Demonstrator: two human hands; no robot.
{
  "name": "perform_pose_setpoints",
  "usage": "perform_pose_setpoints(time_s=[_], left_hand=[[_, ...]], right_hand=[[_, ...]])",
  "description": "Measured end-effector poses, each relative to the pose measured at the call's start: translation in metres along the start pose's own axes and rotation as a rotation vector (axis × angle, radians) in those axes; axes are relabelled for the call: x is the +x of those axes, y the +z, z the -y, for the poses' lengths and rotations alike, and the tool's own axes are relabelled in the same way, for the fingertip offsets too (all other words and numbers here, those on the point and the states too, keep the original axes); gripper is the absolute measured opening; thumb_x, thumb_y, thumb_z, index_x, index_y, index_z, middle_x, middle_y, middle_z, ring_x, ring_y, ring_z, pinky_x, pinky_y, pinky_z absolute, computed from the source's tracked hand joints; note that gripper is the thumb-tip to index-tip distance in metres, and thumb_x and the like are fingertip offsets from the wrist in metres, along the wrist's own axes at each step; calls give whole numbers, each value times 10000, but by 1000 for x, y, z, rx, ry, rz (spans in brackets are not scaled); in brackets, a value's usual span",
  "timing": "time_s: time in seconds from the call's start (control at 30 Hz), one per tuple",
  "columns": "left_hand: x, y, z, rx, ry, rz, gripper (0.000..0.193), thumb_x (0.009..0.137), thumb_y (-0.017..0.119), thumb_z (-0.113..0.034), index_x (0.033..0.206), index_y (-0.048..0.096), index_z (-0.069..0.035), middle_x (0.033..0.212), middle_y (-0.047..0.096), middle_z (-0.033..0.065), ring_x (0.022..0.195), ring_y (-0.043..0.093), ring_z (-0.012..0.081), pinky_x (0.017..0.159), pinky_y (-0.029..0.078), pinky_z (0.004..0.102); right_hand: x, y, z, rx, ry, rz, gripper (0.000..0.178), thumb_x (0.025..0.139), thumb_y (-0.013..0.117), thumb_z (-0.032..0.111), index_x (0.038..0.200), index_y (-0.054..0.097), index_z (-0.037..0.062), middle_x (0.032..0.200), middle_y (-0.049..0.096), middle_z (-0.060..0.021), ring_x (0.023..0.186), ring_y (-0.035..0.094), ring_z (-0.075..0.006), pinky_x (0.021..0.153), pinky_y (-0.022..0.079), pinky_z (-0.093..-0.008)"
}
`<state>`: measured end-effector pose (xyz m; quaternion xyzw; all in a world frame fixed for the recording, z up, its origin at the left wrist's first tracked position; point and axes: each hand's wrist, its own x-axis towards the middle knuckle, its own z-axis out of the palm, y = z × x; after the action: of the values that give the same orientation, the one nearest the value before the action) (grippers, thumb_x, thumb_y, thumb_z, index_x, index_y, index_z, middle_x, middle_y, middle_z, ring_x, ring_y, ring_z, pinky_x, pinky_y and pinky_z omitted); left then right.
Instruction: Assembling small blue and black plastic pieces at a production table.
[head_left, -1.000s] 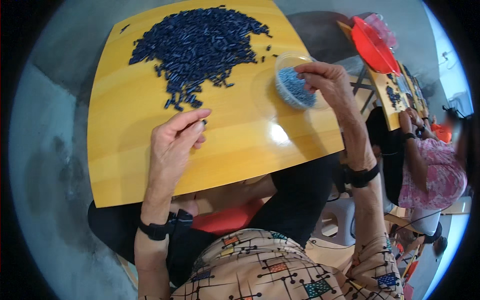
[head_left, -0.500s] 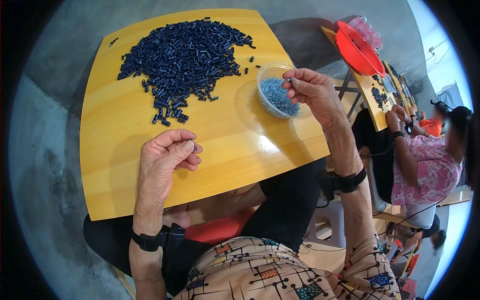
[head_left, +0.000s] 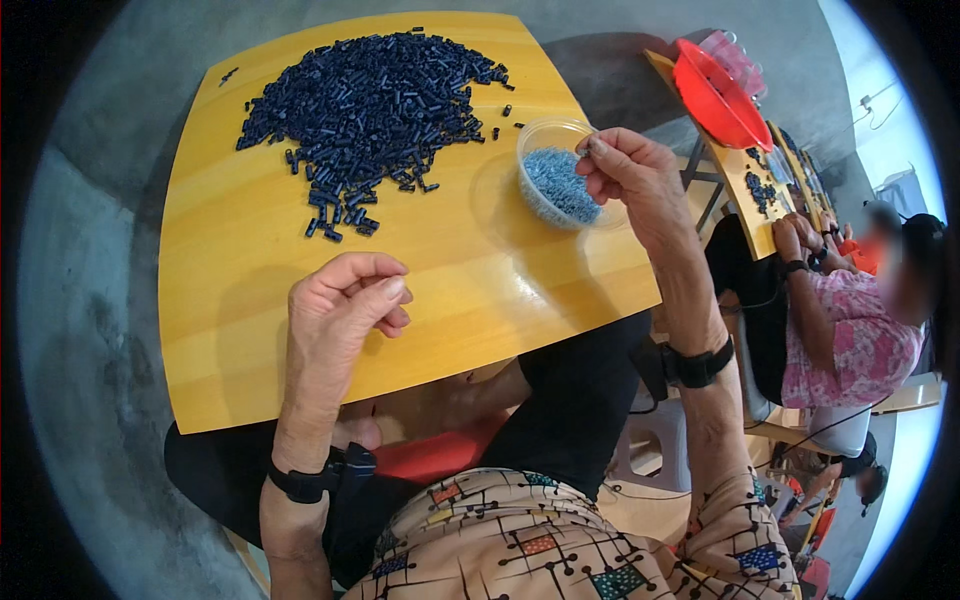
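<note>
Over the near part of the yellow table [head_left: 225, 310], my left hand [head_left: 350, 305] is closed, its thumb pressed toward the curled fingers. Whatever it may hold is hidden. My right hand [head_left: 638, 180] is raised at the right edge of a clear round plastic tub [head_left: 524, 182], pinching a small grey piece between thumb and forefinger. Inside the tub lie many tiny silvery-blue pieces [head_left: 562, 188], too small to name surely. A broad heap of short dark blue tubular parts [head_left: 370, 100] covers the far part of the table, thinning to loose parts toward my left hand.
A few dark parts [head_left: 507, 110] lie between heap and tub, and a couple more [head_left: 229, 76] at the far left corner. To the right, a person in a pink patterned shirt [head_left: 850, 330] works at another table with a red basin [head_left: 720, 95] on it.
A dark piece seen at my left fingertips is out of sight now. My right hand has shifted slightly right and up, still pinched. The view has moved a little.
</note>
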<state>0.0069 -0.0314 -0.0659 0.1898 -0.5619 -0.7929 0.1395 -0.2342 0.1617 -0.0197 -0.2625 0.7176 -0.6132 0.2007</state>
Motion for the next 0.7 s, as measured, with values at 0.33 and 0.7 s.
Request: perform_pose_setpoints(time_s=[0.33, 0.7], left_hand=[[-20, 36, -14, 356, 570, -96, 151, 758, 690, 11, 906, 660, 8, 774, 628, 47, 689, 604, 93, 591, 487, 204], [-24, 27, -14, 702, 899, -121, 146, 723, 677, 55, 845, 647, -19, 760, 616, 83, 667, 625, 176, 575, 497, 266]], right_hand=[[-80, 97, 12, 385, 176, 240, 170, 893, 586, 188, 887, 642, 28, 712, 638, -43, 538, 548, -67, 480, 435, -190], [-89, 116, 8, 583, 287, 319, 176, 899, 581, 186, 875, 629, 18, 725, 641, -50, 536, 557, -74, 472, 447, -192]])
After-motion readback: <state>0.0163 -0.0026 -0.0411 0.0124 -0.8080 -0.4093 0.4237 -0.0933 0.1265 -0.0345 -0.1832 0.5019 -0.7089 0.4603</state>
